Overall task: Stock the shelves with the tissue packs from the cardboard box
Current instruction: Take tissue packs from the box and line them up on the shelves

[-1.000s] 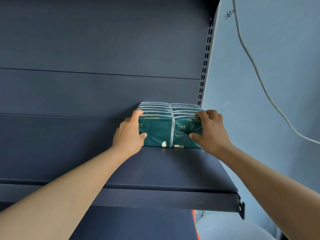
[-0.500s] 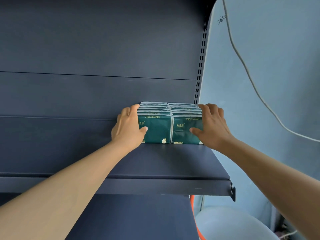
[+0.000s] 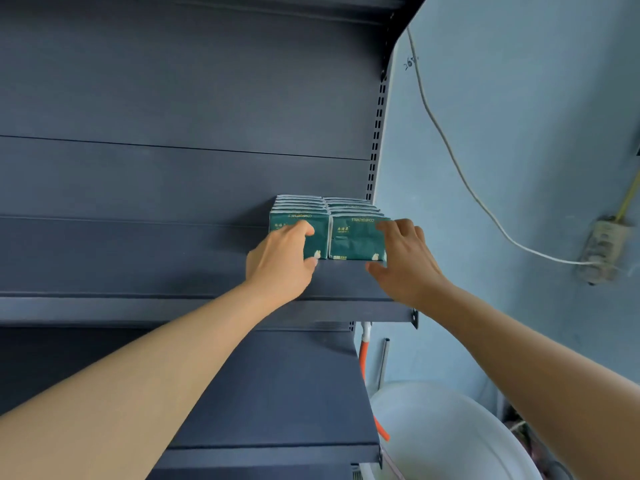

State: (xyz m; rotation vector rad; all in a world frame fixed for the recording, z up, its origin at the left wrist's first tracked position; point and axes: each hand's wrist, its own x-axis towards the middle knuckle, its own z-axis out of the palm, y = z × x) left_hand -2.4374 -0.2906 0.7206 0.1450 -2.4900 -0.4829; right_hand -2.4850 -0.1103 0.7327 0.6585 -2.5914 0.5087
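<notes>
Two rows of dark green tissue packs stand on edge at the right end of the dark shelf (image 3: 173, 308), against the slotted upright. My left hand (image 3: 280, 265) grips the front pack of the left row (image 3: 318, 239), fingers curled on its face and thumb at its lower edge. My right hand (image 3: 405, 261) is spread at the front pack of the right row (image 3: 353, 239). Its fingertips touch the pack's upper right corner and its thumb hangs free below. The cardboard box is out of view.
The shelf runs bare to the left of the packs. A lower shelf (image 3: 277, 393) juts out beneath. Right of the slotted upright (image 3: 375, 140) is a blue wall with a white cable (image 3: 450, 147) and a socket block (image 3: 602, 251). An orange hose (image 3: 363, 355) and a white round object (image 3: 450, 434) sit below.
Both hands have slid from the sides of the rows to the front packs, and my right thumb has come off its pack. The view has tilted down, showing the lower shelf.
</notes>
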